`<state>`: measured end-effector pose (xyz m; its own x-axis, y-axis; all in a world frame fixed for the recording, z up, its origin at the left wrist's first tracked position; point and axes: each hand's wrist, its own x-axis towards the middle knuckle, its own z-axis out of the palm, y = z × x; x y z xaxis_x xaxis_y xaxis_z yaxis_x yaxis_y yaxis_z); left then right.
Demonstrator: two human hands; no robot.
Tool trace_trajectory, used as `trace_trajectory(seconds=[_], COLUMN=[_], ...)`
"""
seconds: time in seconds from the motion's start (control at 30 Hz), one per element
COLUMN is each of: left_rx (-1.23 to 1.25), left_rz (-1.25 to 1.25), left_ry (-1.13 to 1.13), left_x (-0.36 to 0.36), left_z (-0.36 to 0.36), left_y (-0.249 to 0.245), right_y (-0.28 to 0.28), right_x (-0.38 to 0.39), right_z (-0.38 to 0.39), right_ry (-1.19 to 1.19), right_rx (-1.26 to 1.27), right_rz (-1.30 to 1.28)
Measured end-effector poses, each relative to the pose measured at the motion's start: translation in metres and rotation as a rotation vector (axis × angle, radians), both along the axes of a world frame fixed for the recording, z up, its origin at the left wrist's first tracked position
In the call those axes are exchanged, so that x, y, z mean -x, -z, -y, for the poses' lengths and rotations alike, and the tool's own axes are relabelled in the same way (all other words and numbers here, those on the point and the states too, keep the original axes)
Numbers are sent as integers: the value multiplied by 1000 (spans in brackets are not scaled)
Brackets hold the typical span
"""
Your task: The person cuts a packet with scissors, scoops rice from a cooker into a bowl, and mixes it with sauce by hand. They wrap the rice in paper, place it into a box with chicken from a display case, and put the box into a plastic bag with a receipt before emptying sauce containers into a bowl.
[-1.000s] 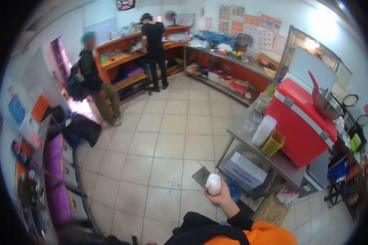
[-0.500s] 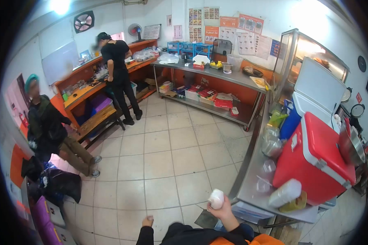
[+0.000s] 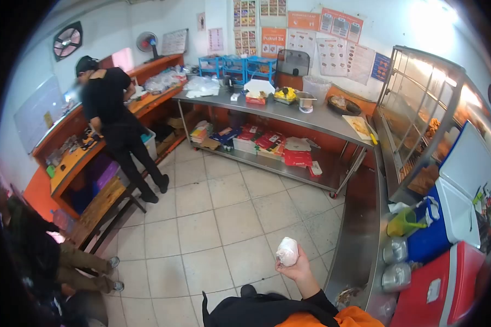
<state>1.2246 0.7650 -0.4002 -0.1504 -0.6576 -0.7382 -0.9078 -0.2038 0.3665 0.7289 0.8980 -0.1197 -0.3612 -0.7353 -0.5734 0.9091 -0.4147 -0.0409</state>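
Note:
My right hand [image 3: 299, 270] is closed around a small white bundle [image 3: 287, 252], rounded and seemingly wrapped in paper or plastic; its contents are hidden. I hold it in front of my body, above the tiled floor [image 3: 207, 218]. My left hand is out of view, and only a dark sleeve [image 3: 223, 312] shows low in the picture. Ahead stands a long steel table [image 3: 223, 99] with a cutting board [image 3: 359, 127] and a yellow-handled knife [image 3: 373, 136] at its right end.
To the right are a glass display cabinet [image 3: 420, 125], a blue cooler [image 3: 430, 231], a red cooler [image 3: 433, 291] and glass jars [image 3: 395, 277]. One person in black [image 3: 109, 98] stands at the orange counter. Another person [image 3: 38, 250] is at the left, near a wooden bench [image 3: 101, 210].
My view has moved forward, so the steel table and cabinet look nearer. The bundle stays in my right hand. My left hand, seen earlier, has left the picture.

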Motion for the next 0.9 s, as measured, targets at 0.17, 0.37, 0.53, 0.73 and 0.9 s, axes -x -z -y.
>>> trace_trajectory(seconds=[0.17, 0.37, 0.53, 0.73, 0.9], left_rx=[450, 403, 373, 254, 149], left_rz=[-322, -667, -825, -684, -589], left_ry=[246, 492, 263, 83, -267], left_x=[241, 562, 681, 692, 697], left_z=[244, 421, 471, 542, 632], left_y=[19, -124, -136, -114, -91], right_y=[14, 58, 26, -32, -62], right_x=[102, 263, 434, 635, 761], right_z=[54, 149, 303, 524, 686], right_ry=[78, 99, 26, 53, 532], right_rx=[-228, -311, -68, -175, -880], right_rz=[-193, -325, -385, -843, -1938])
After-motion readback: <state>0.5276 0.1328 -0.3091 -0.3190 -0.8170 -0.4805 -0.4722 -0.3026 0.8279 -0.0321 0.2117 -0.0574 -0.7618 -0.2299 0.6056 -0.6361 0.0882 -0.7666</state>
